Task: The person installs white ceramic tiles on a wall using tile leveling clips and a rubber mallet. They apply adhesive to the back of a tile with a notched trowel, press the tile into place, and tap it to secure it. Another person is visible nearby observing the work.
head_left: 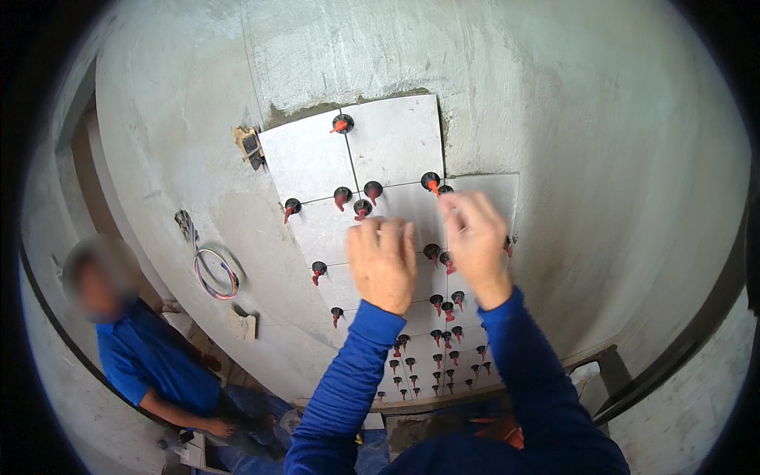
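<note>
White tiles on the grey wall carry several black levelling discs with red levers. My left hand, slightly blurred, rests over the middle tiles, fingers loosely curved and apart, fingertips just below a disc in the upper row. My right hand, also blurred, is pinched just below an orange-levered disc at the upper right tile corner; whatever its fingertips grip is unclear, and they partly hide a neighbouring disc.
A person in a blue shirt stands at the left, near a doorway. Coiled wires hang from the wall, with a cut-out box beside the tiles. Blue sheeting lies on the floor; a low opening is at lower right.
</note>
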A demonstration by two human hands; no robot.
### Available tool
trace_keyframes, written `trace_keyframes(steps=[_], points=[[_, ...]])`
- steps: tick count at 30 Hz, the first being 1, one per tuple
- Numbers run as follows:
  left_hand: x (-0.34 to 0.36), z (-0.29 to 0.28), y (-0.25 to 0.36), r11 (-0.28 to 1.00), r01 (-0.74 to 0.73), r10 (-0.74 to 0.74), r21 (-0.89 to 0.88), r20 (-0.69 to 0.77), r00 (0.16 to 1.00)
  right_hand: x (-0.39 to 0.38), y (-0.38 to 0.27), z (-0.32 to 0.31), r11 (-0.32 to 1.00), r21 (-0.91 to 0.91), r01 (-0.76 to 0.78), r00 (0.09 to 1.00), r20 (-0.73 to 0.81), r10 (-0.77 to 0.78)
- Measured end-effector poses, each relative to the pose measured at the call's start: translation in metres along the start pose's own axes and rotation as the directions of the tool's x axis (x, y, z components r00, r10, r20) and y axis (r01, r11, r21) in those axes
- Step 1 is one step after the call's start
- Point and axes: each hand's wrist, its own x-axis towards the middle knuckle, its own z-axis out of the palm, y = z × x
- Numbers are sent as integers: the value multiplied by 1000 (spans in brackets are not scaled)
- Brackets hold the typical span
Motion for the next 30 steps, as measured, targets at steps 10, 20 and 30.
trace_keyframes(steps=[10, 20, 30], points=[[26, 60, 30, 961, 258, -236, -101, 192, 953, 86, 67, -11, 904, 29, 426, 768, 518, -378], [37, 76, 40, 952, 245, -280, 183, 204, 938, 95, 94, 3, 810, 105, 577, 660, 525, -538], [31, 90, 44, 942, 228, -249, 248, 55, 967, 97, 108, 12, 795, 202, 572, 641, 495, -587]])
